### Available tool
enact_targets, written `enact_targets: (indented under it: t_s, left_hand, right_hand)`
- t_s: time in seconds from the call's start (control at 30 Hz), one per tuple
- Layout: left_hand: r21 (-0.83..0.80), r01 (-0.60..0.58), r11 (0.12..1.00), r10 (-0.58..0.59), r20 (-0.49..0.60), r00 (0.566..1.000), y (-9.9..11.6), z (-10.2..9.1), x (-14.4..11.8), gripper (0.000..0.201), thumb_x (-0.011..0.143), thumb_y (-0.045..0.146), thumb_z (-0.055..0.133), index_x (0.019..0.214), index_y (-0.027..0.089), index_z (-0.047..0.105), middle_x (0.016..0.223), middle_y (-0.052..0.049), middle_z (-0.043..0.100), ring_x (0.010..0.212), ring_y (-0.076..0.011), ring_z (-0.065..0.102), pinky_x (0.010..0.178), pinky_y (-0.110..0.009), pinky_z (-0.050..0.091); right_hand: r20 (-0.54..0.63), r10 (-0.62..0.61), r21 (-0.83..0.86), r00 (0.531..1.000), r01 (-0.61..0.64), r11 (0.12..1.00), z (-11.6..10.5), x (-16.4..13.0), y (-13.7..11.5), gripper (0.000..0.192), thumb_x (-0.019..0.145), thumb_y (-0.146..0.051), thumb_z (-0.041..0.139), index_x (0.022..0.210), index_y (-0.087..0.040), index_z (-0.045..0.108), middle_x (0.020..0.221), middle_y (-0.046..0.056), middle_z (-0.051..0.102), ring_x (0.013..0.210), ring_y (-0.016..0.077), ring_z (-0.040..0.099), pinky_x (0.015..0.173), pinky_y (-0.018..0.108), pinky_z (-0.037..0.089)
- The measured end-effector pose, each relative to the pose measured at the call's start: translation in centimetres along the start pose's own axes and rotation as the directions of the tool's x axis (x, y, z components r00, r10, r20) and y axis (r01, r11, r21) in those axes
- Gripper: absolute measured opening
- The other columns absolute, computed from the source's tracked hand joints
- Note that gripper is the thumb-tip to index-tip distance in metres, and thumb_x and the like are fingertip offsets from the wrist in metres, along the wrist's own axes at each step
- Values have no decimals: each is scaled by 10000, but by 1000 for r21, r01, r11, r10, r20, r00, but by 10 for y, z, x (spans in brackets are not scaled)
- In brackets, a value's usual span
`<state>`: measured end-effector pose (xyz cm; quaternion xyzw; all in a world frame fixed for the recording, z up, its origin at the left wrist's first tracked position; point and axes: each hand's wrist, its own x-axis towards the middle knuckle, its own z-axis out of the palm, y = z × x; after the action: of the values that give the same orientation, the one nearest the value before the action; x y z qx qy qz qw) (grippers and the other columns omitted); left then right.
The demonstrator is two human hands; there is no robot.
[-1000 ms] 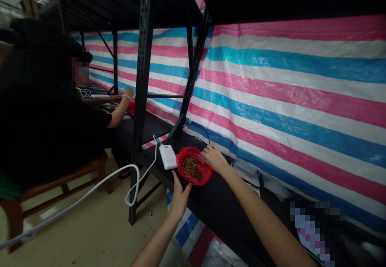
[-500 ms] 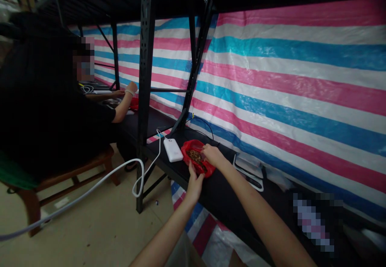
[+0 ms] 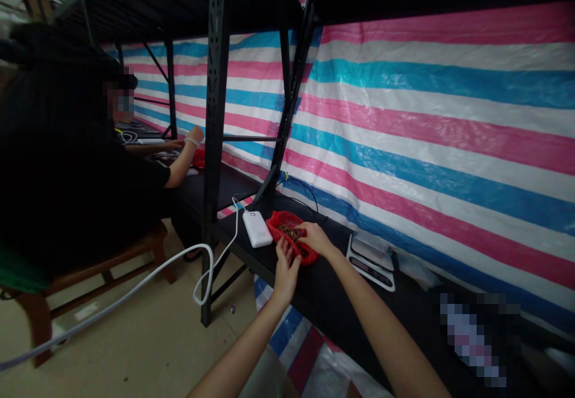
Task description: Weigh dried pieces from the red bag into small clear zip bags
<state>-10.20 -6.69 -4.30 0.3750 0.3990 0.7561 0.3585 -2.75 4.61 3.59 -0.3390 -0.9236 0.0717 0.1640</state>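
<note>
1. I saw the red bag on the black shelf, just right of the white power bank, with small brown pieces lying inside it.
2. My left hand was at the near edge of the bag, the fingers bent and pinching its rim.
3. My right hand rested on the right side of the bag, fingers curled down into the opening; if they held any pieces, I could not tell.
4. I judged that a good handling needed the left hand to keep the thin rim low and steady, so that the pieces did not spill on the shelf.
5. A small scale lay near on the right. Far on the left, another person worked separately.
</note>
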Motion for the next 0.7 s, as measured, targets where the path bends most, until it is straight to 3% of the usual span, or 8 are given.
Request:
enact_targets:
  t_s: [0.13, 0.3, 0.53, 0.7]
  left_hand:
    - [190, -81, 978, 82, 0, 997, 3, -4, -7, 567, 782, 199, 486, 1291, 175, 236, 1351, -150, 352, 1095, -193, 514, 972, -389, 392]
    - [320, -124, 939, 127, 12, 992, 10, -6, -14, 494, 803, 192, 454, 1267, 192, 285, 1248, -112, 436, 991, -163, 536, 880, -350, 439]
    - [496, -171, 851, 198, -2, 980, 10, -4, -36, 518, 839, 180, 398, 1321, 179, 209, 1067, -87, 523, 852, -148, 548, 841, -342, 430]
    - [557, -305, 772, 255, 169, 952, -1, 6, -62, 431, 848, 179, 382, 1275, 180, 320, 1094, -104, 531, 945, -182, 538, 877, -373, 417]
  right_hand:
    - [-70, 83, 216, 994, -66, 974, 12, 2, 6, 363, 658, -190, 674, 1021, -164, 662, 1019, 76, 675, 926, 182, 624, 864, 293, 453]
    - [-118, 156, 470, 981, -83, 879, 22, -1, 11, 361, 639, -208, 687, 998, -175, 662, 983, 66, 687, 877, 184, 642, 848, 343, 477]
    - [-246, 172, 531, 954, -16, 848, 20, -20, 19, 353, 670, -264, 661, 1017, -198, 654, 1002, 52, 670, 899, 178, 622, 855, 337, 465]
    - [-388, 284, 539, 877, -35, 842, -3, -52, 35, 411, 691, -366, 623, 1063, -191, 628, 1023, 77, 657, 862, 201, 611, 794, 365, 466]
